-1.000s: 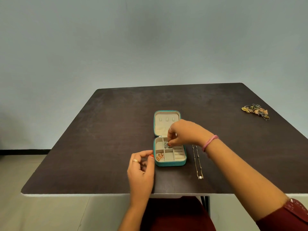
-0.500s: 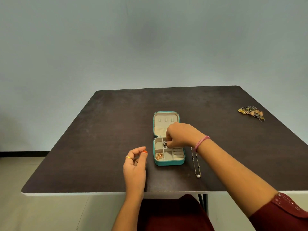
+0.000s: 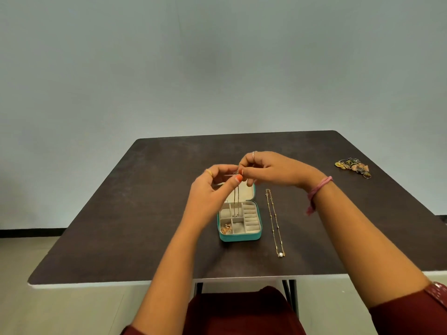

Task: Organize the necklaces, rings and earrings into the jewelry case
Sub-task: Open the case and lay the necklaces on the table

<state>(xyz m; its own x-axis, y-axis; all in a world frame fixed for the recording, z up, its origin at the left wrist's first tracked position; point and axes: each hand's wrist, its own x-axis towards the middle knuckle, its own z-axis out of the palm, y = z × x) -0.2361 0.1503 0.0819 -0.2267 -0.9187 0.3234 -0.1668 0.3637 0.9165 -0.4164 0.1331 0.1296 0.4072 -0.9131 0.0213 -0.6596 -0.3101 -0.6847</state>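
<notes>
Both hands have risen from the jewelry case point(image 3: 240, 235), left hand point(image 3: 212, 187) and right hand point(image 3: 271, 170) now pinching a thin chain point(image 3: 237, 201) dangling into its upper-middle compartment, probably untangling before stowing.

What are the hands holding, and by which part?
Both hands, left and right, pinch a thin chain at its top end; it hangs down into the case.

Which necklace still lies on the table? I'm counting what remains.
The pearl-pendant necklace, stretched out right of the teal jewelry case. The other gold chain hangs from both hands over the case.
</notes>
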